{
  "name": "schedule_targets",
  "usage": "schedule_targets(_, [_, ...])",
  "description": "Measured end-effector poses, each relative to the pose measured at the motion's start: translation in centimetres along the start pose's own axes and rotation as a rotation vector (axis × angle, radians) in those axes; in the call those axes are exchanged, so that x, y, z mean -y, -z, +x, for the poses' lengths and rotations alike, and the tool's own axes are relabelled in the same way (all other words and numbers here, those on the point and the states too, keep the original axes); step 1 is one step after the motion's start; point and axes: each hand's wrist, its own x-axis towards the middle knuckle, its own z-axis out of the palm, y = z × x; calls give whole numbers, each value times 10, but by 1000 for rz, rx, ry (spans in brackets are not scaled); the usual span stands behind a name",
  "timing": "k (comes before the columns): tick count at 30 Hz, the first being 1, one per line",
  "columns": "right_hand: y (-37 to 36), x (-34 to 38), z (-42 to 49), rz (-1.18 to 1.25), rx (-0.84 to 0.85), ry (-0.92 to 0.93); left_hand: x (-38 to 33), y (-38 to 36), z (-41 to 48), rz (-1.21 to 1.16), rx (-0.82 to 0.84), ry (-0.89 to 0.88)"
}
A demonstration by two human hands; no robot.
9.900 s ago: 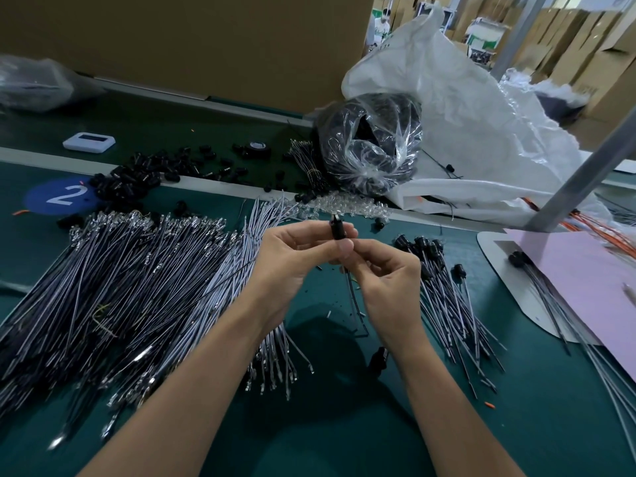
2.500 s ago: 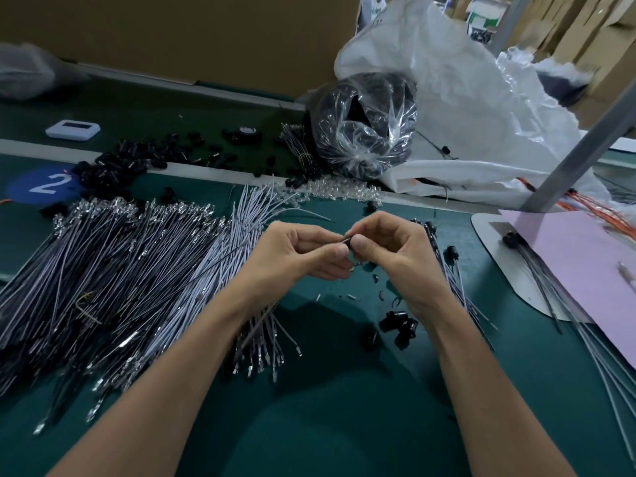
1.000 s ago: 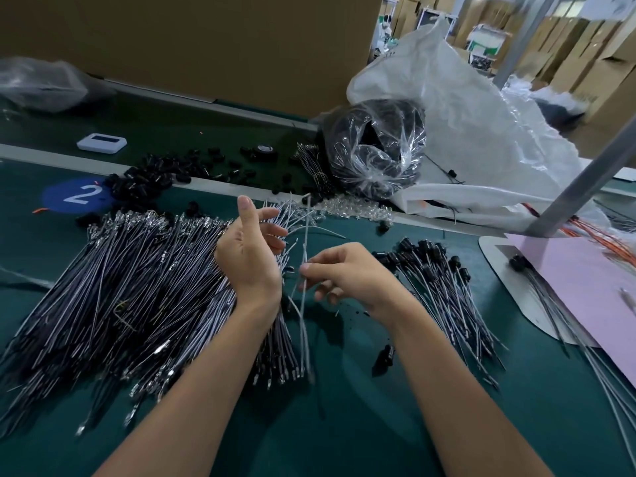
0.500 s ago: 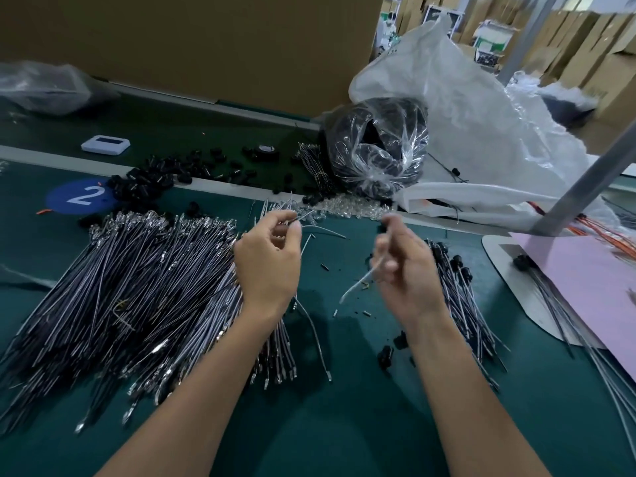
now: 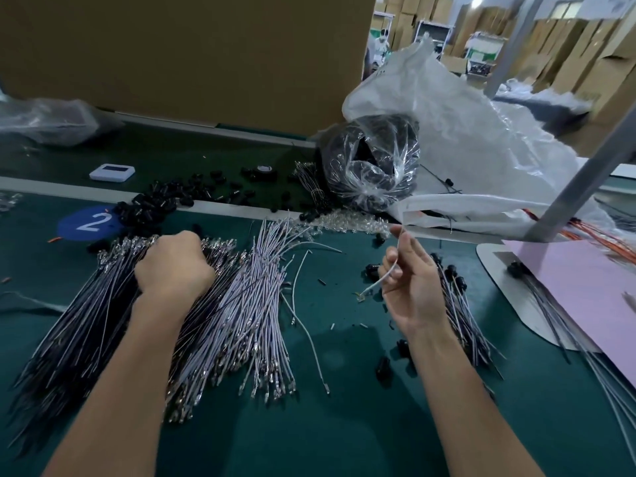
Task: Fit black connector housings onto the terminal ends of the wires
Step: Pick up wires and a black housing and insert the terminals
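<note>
My right hand (image 5: 409, 280) is pinching a white wire (image 5: 387, 277); my left hand (image 5: 173, 266) is burrowing into the black wire pile (image 5: 86, 321), grip impossible to tell, perhaps risking snagged neighbours and bent terminals.

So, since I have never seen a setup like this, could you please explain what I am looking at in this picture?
There is no machine here: a person works with bare hands, and a camera on their head looks down over both forearms. The green mat carries a pile of dark wires, lilac wires beside it, loose black housings at the back, and finished wires with housings on, at the right. The left hand rests on the dark pile with its fingers curled in, so what they grip is hidden. The right hand pinches one pale wire, its metal terminal end hanging free, no housing on it yet.
</note>
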Motion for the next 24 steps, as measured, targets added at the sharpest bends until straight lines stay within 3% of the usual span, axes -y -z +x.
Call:
schedule_targets(7, [1, 0, -1, -45, -26, -21, -3, 8, -15, -113, -180, -49])
schedule_targets(14, [3, -2, -1, -64, -21, -29, -15, 32, -25, 161, -177, -60])
schedule_targets(17, [2, -2, -1, -97, -28, -23, -18, 47, -32, 110, -261, -138])
schedule_targets(20, [1, -2, -1, -199, -25, -36, -19, 57, -39, -184, -377, -406])
schedule_targets(24, [-5, -8, -4, -367, 2, -118, -39, 47, -68, -452, -266, -910])
